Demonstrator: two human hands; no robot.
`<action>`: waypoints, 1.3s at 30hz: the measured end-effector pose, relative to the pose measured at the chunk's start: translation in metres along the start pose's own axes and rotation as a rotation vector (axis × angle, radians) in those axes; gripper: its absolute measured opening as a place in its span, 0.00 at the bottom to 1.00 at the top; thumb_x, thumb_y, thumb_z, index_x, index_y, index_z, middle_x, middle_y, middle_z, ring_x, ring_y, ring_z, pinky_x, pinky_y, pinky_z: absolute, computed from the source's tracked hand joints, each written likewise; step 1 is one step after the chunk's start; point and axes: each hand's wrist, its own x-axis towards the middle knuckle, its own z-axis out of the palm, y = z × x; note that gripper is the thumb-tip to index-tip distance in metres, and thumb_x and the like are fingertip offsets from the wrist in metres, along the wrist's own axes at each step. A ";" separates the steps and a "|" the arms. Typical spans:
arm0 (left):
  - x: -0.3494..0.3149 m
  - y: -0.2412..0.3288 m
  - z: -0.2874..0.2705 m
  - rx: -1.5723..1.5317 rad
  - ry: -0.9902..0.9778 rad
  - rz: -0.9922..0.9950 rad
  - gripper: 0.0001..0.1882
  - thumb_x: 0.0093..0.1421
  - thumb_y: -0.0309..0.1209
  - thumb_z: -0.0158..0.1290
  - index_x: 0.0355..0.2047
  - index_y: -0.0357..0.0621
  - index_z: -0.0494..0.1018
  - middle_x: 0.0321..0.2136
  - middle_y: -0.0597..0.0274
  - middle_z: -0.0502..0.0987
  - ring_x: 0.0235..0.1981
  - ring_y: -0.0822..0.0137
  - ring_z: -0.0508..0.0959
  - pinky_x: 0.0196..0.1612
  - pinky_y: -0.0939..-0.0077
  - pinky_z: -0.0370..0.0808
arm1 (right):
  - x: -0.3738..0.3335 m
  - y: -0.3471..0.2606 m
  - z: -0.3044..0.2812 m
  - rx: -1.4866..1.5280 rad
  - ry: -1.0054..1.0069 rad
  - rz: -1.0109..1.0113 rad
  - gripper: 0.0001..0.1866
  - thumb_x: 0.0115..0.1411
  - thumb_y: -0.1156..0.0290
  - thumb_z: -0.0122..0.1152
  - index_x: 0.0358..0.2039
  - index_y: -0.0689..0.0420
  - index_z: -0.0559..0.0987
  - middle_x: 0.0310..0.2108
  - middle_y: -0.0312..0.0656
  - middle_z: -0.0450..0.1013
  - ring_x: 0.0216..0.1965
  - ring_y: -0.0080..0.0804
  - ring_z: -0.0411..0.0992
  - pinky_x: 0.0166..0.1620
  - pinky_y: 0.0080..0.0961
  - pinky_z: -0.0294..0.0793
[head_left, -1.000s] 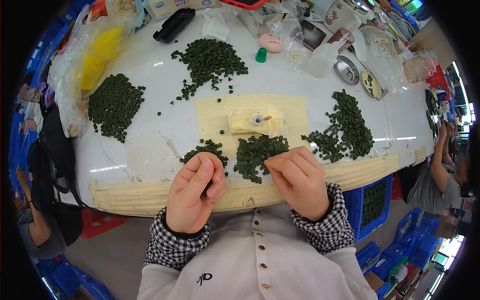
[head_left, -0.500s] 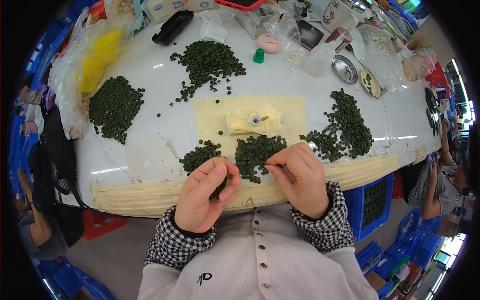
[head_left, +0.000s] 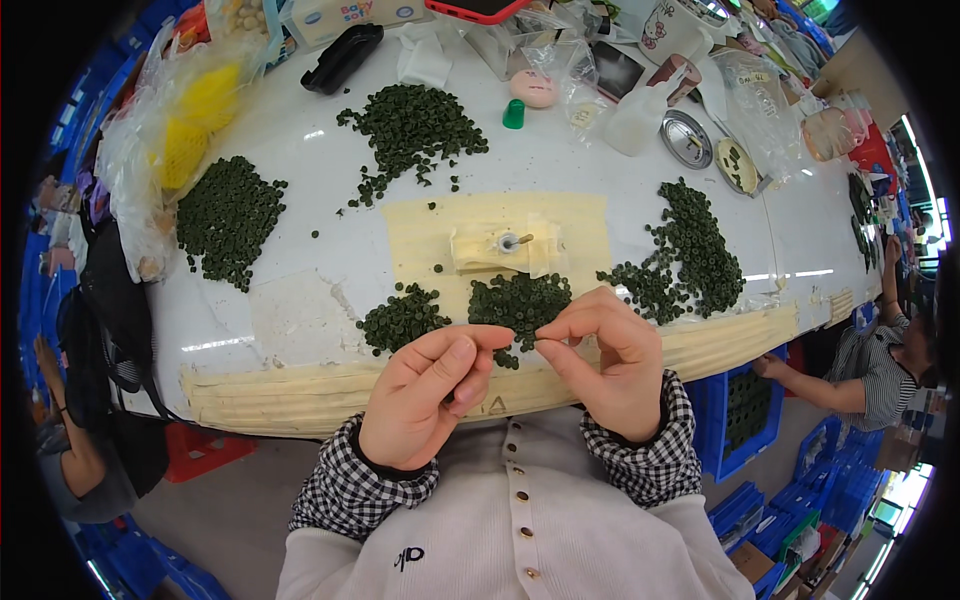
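Note:
My left hand [head_left: 425,395] is half curled, its index finger stretched toward my right hand. A little dark green shows between its thumb and lower fingers, seemingly small dark green rings held in the palm. The thumb and index finger of my right hand [head_left: 610,360] are pinched together; whatever they hold is too small to make out. The fingertips of both hands are close but apart, at the near edge of a middle heap of dark green rings [head_left: 515,300]. A smaller heap of rings [head_left: 402,318] lies just beyond my left hand.
Behind the middle heap, a small post [head_left: 511,242] is taped to the table. More green heaps lie at the left [head_left: 232,220], back [head_left: 415,130] and right [head_left: 700,250]. A green cap [head_left: 514,114], white bottle [head_left: 640,118] and round tins [head_left: 688,138] stand farther back.
My left hand has moved slightly right, its index finger straightening toward my right fingertips. My right hand stays pinched, shifted slightly. At the right, another person's arm now reaches to the blue crate.

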 end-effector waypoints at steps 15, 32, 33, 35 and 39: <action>0.000 -0.002 -0.004 -0.087 -0.065 -0.006 0.09 0.67 0.30 0.42 0.41 0.39 0.70 0.35 0.57 0.78 0.20 0.82 0.60 0.25 0.89 0.61 | -0.004 -0.003 0.001 0.381 -0.095 0.193 0.07 0.53 0.83 0.60 0.34 0.65 0.79 0.32 0.39 0.71 0.33 0.20 0.67 0.39 0.17 0.66; -0.001 -0.004 0.000 0.226 0.083 0.046 0.10 0.64 0.29 0.49 0.41 0.36 0.74 0.29 0.62 0.78 0.20 0.84 0.63 0.24 0.89 0.60 | 0.002 -0.014 0.015 -0.237 0.048 -0.288 0.11 0.39 0.83 0.66 0.27 0.58 0.80 0.25 0.37 0.72 0.27 0.32 0.69 0.30 0.24 0.68; -0.002 -0.003 0.000 0.265 0.086 0.039 0.10 0.64 0.29 0.49 0.41 0.36 0.75 0.29 0.62 0.78 0.21 0.85 0.65 0.24 0.89 0.61 | 0.002 -0.015 0.014 -0.237 0.035 -0.292 0.11 0.39 0.83 0.66 0.27 0.58 0.80 0.25 0.37 0.72 0.27 0.32 0.69 0.30 0.24 0.68; 0.000 -0.006 0.003 0.346 0.101 0.101 0.09 0.64 0.27 0.48 0.39 0.36 0.74 0.26 0.64 0.77 0.17 0.86 0.60 0.20 0.90 0.55 | 0.002 -0.015 0.013 -0.240 0.012 -0.298 0.11 0.39 0.83 0.66 0.27 0.58 0.79 0.24 0.37 0.72 0.27 0.32 0.69 0.30 0.25 0.68; 0.001 -0.006 0.006 0.421 0.102 0.135 0.08 0.63 0.27 0.49 0.38 0.35 0.75 0.25 0.67 0.76 0.15 0.87 0.58 0.18 0.90 0.53 | 0.002 -0.016 0.012 -0.248 -0.033 -0.292 0.11 0.40 0.83 0.66 0.27 0.59 0.79 0.24 0.38 0.72 0.27 0.34 0.69 0.30 0.26 0.68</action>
